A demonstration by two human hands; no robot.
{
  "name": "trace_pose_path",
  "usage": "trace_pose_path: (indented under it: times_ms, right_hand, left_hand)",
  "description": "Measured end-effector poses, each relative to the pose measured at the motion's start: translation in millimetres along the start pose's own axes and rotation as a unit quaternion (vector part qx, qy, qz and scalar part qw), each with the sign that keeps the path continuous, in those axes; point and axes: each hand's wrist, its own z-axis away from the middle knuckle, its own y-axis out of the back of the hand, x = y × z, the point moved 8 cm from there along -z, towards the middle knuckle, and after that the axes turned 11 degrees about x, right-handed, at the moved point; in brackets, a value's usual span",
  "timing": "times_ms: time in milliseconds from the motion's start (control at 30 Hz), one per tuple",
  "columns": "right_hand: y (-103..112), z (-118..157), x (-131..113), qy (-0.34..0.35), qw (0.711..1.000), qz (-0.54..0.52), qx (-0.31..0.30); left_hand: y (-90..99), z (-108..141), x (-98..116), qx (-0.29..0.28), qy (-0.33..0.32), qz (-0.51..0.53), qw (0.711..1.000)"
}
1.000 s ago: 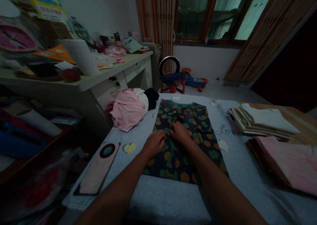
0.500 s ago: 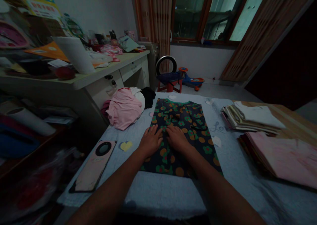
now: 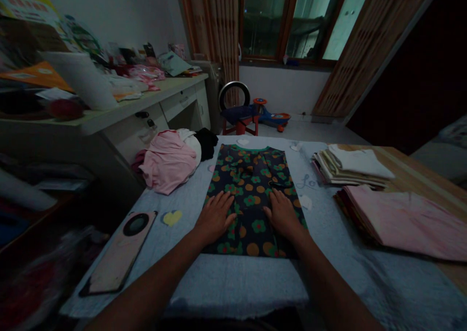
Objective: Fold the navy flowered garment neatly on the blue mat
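Note:
A dark navy garment with green and orange flower print and a green collar (image 3: 251,175) lies flat and folded on a pale blue quilted cover (image 3: 233,285). My left hand (image 3: 215,218) rests palm down on its lower left part, fingers spread. My right hand (image 3: 282,216) presses flat on its lower right part, near the edge. Neither hand grips the cloth. A crumpled pink garment (image 3: 168,162) lies beyond my left hand, against a black cloth (image 3: 206,144).
Folded clothes (image 3: 350,168) and a pink folded stack (image 3: 397,221) sit to the right. A pink phone-shaped pad (image 3: 120,253) and a yellow heart patch (image 3: 172,217) lie left. A cluttered white desk (image 3: 127,112) runs along the left wall.
Both hands have slid apart and toward me across the garment. The view has turned slightly right, so the room shifts left in the picture.

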Motion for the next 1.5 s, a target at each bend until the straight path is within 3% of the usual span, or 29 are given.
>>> trace_pose_path:
  times_ms: [100,200,300,400,567,700,867,1167,1500]
  right_hand:
    - [14.2,-4.3,2.2,0.005,0.998,-0.054,0.026]
    - [36.1,-6.0,16.8,-0.060,0.996,-0.043,0.040]
    - [44.4,2.2,23.4,-0.115,0.993,-0.015,-0.021]
    - [42.8,14.1,13.7,-0.111,0.991,0.001,-0.075]
    - [39.3,23.7,4.6,-0.128,0.987,0.051,-0.087]
    - [40.8,27.5,-2.5,-0.121,0.986,0.044,-0.106]
    - [40.9,39.1,-10.2,-0.109,0.984,0.041,-0.136]
    - [41.3,38.6,-7.7,-0.109,0.984,0.052,-0.132]
    - [42.3,39.2,-2.3,-0.118,0.981,0.044,-0.151]
  left_hand:
    - [4.3,-6.2,4.9,-0.007,0.007,0.010,1.000]
    - [13.1,-24.4,21.8,0.002,-0.015,0.042,0.999]
    - [13.7,-55.0,43.3,-0.005,-0.034,0.105,0.994]
    - [-0.5,-91.2,63.8,-0.034,-0.050,0.155,0.986]
    - [-34.7,-144.0,86.0,-0.077,-0.031,0.224,0.971]
    - [-48.2,-171.1,96.2,-0.079,-0.014,0.251,0.965]
    - [-53.3,-190.0,97.9,-0.061,0.035,0.287,0.955]
    - [-62.3,-205.7,85.5,-0.016,0.179,0.297,0.938]
    - [-75.4,-219.9,91.2,-0.016,0.224,0.330,0.917]
